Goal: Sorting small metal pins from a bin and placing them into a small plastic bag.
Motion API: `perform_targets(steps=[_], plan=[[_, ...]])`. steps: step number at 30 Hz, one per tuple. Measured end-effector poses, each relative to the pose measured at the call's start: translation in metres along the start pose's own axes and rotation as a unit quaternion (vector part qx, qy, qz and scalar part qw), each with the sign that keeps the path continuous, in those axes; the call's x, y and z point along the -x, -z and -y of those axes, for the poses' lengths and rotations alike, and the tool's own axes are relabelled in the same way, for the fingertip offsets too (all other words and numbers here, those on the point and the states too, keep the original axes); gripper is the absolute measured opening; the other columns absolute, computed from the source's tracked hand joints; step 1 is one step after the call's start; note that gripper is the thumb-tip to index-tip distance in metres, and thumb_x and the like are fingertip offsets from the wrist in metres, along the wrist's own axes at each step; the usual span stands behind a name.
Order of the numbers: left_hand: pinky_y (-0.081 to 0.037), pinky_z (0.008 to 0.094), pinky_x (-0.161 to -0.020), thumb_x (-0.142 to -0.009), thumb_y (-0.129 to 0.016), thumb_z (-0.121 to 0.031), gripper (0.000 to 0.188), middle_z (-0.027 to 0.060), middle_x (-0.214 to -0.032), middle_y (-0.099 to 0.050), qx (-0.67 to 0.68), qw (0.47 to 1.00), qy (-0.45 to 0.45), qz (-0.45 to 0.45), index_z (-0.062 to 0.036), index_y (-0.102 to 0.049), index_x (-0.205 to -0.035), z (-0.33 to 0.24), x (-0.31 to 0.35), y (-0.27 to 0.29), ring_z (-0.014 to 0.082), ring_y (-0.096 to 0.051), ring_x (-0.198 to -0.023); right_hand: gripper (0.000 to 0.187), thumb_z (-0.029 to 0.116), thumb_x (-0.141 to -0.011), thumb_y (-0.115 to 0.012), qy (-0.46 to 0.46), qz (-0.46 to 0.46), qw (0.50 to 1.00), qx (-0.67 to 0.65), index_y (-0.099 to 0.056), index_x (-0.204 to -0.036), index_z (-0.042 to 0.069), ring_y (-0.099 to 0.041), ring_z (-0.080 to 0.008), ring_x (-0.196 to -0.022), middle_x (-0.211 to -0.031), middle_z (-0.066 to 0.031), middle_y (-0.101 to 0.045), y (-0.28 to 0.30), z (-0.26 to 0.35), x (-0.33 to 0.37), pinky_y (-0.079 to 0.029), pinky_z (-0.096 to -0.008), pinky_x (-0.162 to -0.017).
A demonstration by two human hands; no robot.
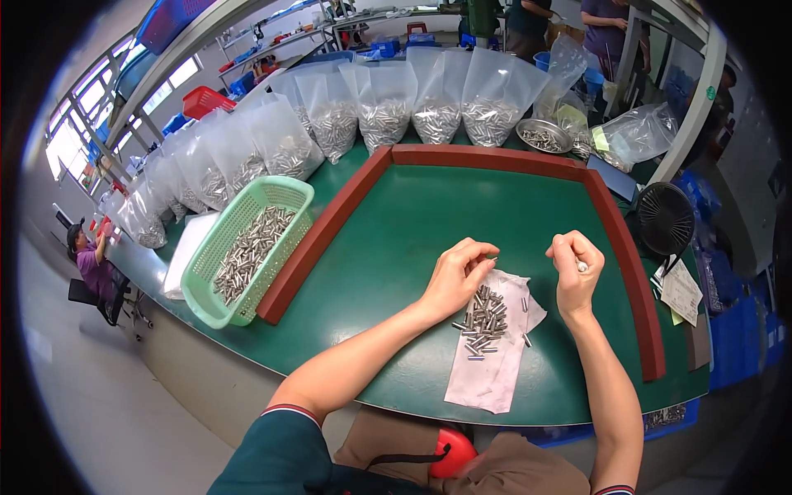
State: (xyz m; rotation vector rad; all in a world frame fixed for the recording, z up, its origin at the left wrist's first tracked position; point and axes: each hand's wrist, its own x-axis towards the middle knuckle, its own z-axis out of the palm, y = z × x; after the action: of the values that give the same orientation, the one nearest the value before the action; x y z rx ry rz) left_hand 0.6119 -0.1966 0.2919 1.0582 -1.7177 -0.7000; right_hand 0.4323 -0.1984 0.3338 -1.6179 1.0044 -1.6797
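Dark teal sleeve (pixel 276 458) on the left arm, brown trousers (pixel 520 466) below both hands, one red item (pixel 454 454) between the legs. Next, one pink cloth (pixel 483 386) on the green table (pixel 379 235), below and between the hands. Metal pins (pixel 487 318) heaped on it, just below the left hand – overlapping, no exact count; two lie apart toward the right hand, one of them at the cloth edge.

Two hands, well apart. Left hand (pixel 458 276): fingers loosely curled, thumb and index close together above the cloth's top end; can't tell if anything is pinched. Right hand (pixel 575 276): curled into a fist around one small pale object (pixel 582 266), only its end showing.

Three red-brown rails (pixel 487 155) border the area left of, beyond and right of the hands. Left of the left hand, one green basket (pixel 200 289) of pins; right of the right hand, one black fan (pixel 665 216). Beyond both hands, one metal bowl (pixel 551 151) and four clear bags (pixel 385 91) in full view – more overlap leftward, uncountable.
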Motion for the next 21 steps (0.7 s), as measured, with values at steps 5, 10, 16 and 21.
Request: perform_targets(steps=[5, 10, 16, 21], plan=[[-0.041, 0.0247, -0.06, -0.084, -0.051, -0.006, 0.019, 0.0053, -0.076, -0.052, 0.007, 1.0, 0.0, 0.012, -0.0013, -0.058, -0.101, 0.002, -0.002, 0.004, 0.0123, -0.049, -0.066, 0.028, 0.01, -0.083, -0.052, -0.043, -0.102, 0.992, -0.066, -0.046, -0.056, 0.004, -0.027, -0.001, -0.044, -0.05, 0.0053, -0.037, -0.001, -0.016, 0.001, -0.019, -0.0201, -0.041], [-0.042, 0.0217, -0.061, -0.085, -0.053, -0.006, 0.017, 0.0035, -0.085, -0.058, 0.053, 0.998, -0.01, -0.028, -0.0005, -0.059, -0.1, 0.007, 0.001, 0.004, 0.0077, -0.051, -0.068, 0.028, 0.01, -0.083, -0.052, -0.041, -0.105, 0.989, -0.095, -0.046, -0.056, 0.004, -0.026, -0.0012, -0.043, -0.049, 0.0053, -0.036, -0.011, -0.014, -0.004, -0.018, -0.0201, -0.04], [-0.044, 0.0221, -0.057, -0.081, -0.057, -0.007, 0.016, 0.0053, -0.075, -0.059, 0.084, 0.996, 0.023, -0.018, 0.0008, -0.058, -0.095, 0.01, 0.002, 0.002, 0.0085, -0.054, -0.065, 0.029, 0.01, -0.083, -0.051, -0.046, -0.095, 0.983, -0.147, -0.044, -0.055, 0.004, -0.026, -0.0011, -0.042, -0.049, 0.0046, -0.038, -0.013, -0.016, 0.004, -0.017, -0.0195, -0.039], [-0.044, 0.0219, -0.056, -0.08, -0.058, -0.006, 0.014, 0.0044, -0.072, -0.058, 0.09, 0.995, 0.028, -0.015, 0.0011, -0.056, -0.091, 0.01, 0.001, 0.004, 0.0078, -0.053, -0.063, 0.028, 0.009, -0.083, -0.051, -0.047, -0.057, 0.989, -0.13, -0.044, -0.056, 0.004, -0.03, -0.0021, -0.044, -0.052, 0.0032, -0.042, -0.015, -0.013, 0.013, -0.021, -0.0194, -0.041]])
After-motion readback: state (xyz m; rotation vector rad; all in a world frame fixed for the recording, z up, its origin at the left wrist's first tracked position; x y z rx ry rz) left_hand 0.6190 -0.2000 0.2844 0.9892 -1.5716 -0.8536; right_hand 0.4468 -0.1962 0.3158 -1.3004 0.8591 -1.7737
